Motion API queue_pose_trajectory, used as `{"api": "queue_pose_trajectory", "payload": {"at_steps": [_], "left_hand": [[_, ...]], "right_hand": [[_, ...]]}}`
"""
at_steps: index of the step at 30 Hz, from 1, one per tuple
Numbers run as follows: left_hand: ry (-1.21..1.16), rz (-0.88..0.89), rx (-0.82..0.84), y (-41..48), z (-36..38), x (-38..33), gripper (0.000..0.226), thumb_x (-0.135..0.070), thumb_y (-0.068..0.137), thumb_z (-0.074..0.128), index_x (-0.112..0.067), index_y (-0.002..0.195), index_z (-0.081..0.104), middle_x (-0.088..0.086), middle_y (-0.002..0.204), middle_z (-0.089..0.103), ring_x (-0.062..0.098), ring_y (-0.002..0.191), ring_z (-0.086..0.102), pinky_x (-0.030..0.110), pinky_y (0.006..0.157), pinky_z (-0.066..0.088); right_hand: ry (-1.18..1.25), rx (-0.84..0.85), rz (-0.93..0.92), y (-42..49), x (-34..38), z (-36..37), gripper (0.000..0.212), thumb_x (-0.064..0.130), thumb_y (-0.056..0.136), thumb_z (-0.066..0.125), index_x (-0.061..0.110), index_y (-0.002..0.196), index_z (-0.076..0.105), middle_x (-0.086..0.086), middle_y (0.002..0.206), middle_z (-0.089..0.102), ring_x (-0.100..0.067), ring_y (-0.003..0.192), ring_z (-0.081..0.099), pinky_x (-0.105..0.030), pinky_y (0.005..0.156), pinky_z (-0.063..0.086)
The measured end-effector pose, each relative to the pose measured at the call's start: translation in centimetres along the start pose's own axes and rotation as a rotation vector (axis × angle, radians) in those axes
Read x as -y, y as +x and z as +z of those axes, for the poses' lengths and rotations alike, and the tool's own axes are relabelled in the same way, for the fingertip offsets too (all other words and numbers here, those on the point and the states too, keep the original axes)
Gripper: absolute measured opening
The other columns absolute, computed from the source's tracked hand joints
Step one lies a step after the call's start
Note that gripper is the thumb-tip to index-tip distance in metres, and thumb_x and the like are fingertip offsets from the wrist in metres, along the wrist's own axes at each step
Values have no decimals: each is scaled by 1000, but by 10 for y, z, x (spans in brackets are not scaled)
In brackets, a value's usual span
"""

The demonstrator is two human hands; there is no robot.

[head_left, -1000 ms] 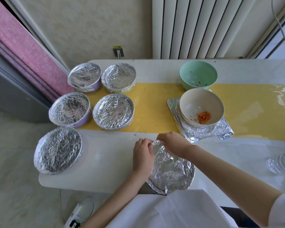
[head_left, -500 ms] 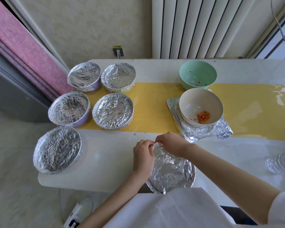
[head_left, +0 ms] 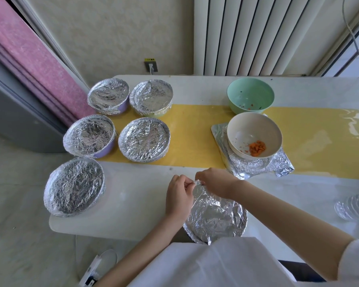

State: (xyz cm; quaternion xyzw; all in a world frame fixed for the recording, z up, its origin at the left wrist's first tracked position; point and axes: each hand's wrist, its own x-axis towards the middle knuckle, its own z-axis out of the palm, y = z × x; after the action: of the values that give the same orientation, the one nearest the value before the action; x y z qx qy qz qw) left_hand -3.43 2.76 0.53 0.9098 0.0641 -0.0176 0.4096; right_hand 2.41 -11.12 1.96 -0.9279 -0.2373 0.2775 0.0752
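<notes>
Head view: low in the frame's centre, a foil-covered dish (head_left: 216,218) sits at the near edge of the table (head_left: 137,195). Left hand (head_left: 179,196) and right hand (head_left: 215,181) both pinch its foil at the far rim, fingers curled. Cream bowl (head_left: 254,135) with orange bits sits centre right.

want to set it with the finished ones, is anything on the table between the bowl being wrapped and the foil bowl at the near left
Nothing visible does. The left hand and right hand pinch foil at the far rim of the bowl; only bare table separates it from the near-left foil bowl.
</notes>
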Motion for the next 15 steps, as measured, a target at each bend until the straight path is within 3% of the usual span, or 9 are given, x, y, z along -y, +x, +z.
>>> {"api": "queue_pose_trajectory", "payload": {"at_steps": [3, 5, 8, 10, 12, 13, 15], "left_hand": [[-6, -8, 1, 0, 1, 0, 11, -6, 85, 62, -12, 77, 59, -7, 77, 47, 13, 69, 51, 13, 64, 33], [-7, -9, 4, 0, 1, 0, 11, -6, 86, 62, -12, 77, 59, -8, 78, 46, 14, 71, 52, 15, 64, 35], [2, -3, 14, -4, 0, 1, 11, -6, 87, 60, -12, 79, 57, -5, 80, 48, 14, 72, 52, 17, 65, 36], [17, 10, 24, -6, -1, 1, 12, -5, 88, 58, -12, 79, 54, -2, 83, 49, 15, 72, 52, 19, 65, 38], [40, 21, 30, -6, -2, 1, 15, -4, 88, 56, -14, 79, 49, -1, 86, 48, 16, 73, 51, 22, 67, 39], [54, 21, 36, -6, -3, 1, 16, -3, 89, 54, -15, 80, 47, -1, 88, 47, 16, 74, 51, 24, 68, 41], [84, 20, 56, -7, -3, 1, 10, -5, 91, 50, -14, 88, 48, -1, 95, 47, 16, 81, 52, 28, 73, 43]], "right_hand": [[-11, -12, -26, -3, 3, -2, 43, 4, 90, 39, 29, 123, 51, 4, 106, 64, -19, 88, 61, -32, 64, 54], [-40, -2, -42, -7, 8, -6, 43, 1, 91, 38, 24, 126, 52, 0, 109, 64, -21, 94, 60, -18, 51, 38], [-32, 1, -55, -9, 12, -11, 47, -2, 92, 37, 21, 131, 49, -1, 116, 62, -19, 100, 58, -14, 45, 20], [2, -21, -68, -7, 8, -4, 48, -1, 91, 38, 23, 130, 50, 2, 113, 63, -17, 94, 58, -14, 46, 23], [85, -60, -36, -6, 1, 4, 44, 4, 92, 40, 28, 127, 52, 6, 113, 65, -16, 91, 60, -15, 57, 40], [123, -93, -5, -6, -4, 6, 41, 8, 94, 40, 30, 126, 53, 6, 115, 65, -17, 93, 62, -22, 67, 49], [214, -117, 50, -6, -13, 9, 34, 11, 98, 39, 24, 124, 56, 1, 115, 66, -21, 95, 63, -37, 81, 53]]}}
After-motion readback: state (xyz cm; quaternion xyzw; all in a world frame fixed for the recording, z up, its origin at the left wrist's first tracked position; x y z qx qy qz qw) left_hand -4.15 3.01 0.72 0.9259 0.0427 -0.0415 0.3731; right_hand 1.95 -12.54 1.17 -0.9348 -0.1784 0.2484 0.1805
